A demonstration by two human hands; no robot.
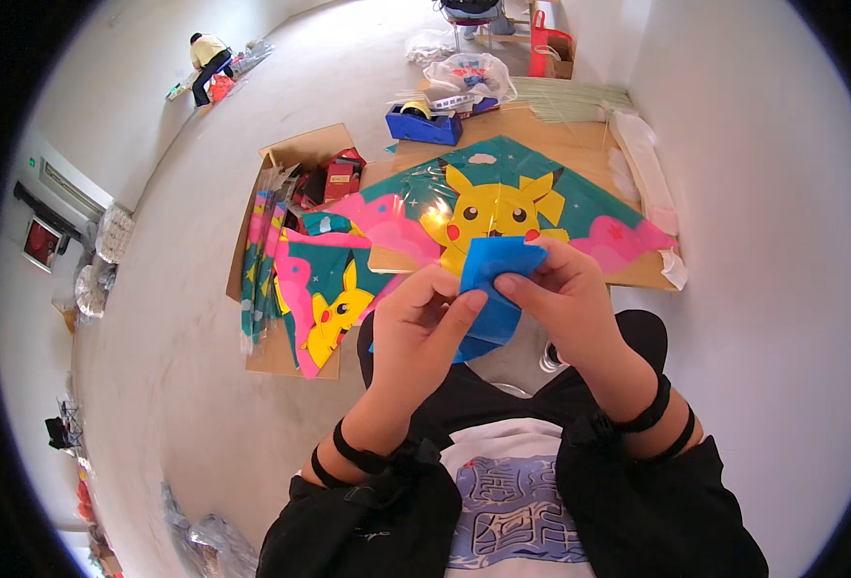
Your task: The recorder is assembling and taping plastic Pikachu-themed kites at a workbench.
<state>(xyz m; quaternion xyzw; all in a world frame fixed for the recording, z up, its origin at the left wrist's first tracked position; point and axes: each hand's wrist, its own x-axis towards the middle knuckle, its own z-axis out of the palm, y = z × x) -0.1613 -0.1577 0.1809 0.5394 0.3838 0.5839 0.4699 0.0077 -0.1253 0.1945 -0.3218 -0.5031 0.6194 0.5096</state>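
Both hands hold a folded piece of thin blue plastic sheet [495,265] over my lap. My left hand [427,318] pinches its left edge between thumb and fingers. The right side is gripped by my right hand [562,294], its thumb lying on the front of the sheet. A looser part of the sheet hangs below the thumbs. Just beyond my hands, a green and pink kite [502,159] with a yellow cartoon figure lies spread on the wooden table. A second, similar kite [334,313] droops to the left, next to my left wrist.
Left of the table, an open cardboard box [242,241] holds rolled kites and red packets. A blue tape dispenser [423,125] stands at the table's far left, near a white plastic bag [469,75]. Thin sticks [570,94] lie at the back right. Another person [209,63] sits far left.
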